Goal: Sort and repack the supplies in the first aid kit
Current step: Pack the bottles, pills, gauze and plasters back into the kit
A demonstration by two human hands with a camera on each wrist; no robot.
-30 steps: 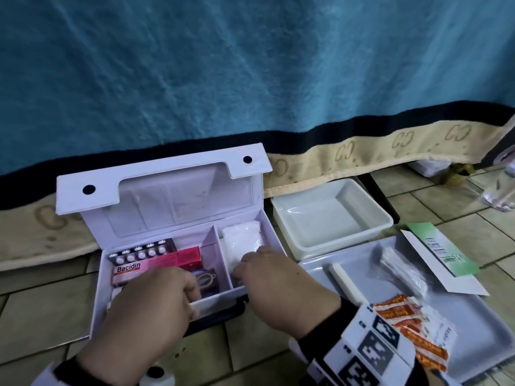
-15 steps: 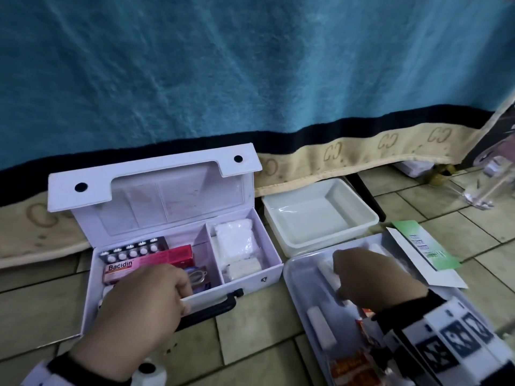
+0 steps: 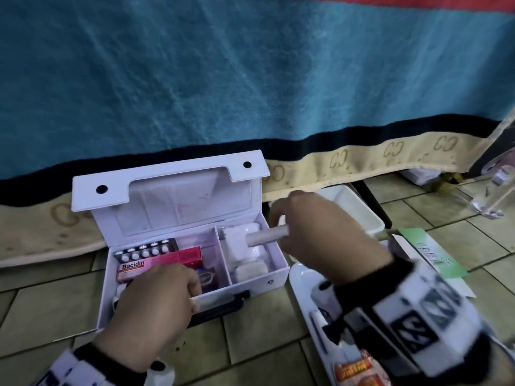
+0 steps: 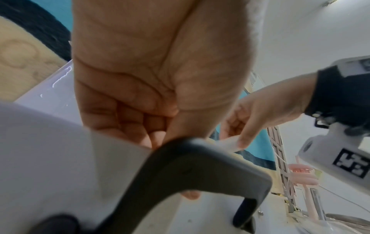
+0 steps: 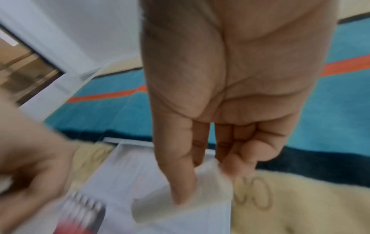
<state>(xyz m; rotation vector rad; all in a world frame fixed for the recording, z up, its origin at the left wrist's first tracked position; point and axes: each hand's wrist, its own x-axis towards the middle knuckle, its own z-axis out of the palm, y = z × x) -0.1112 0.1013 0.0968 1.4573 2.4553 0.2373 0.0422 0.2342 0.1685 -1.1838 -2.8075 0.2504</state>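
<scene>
A tiled floor (image 3: 259,341) of pale greenish-beige squares with dark grout lines fills the near part of the scene. Along its far side hangs a thick blanket (image 3: 250,73), mostly teal, with a dark navy band (image 3: 362,135) below it and a cream border (image 3: 390,157) at the bottom edge printed with repeated brown paired-letter marks. A red-orange stripe (image 3: 418,0) runs across the blanket at the very top right. At the far right, a clear plastic object (image 3: 493,196) stands on the tiles, blurred. From the right wrist view, a white wall (image 5: 70,23) rises above the blanket. The light is soft and even.
</scene>
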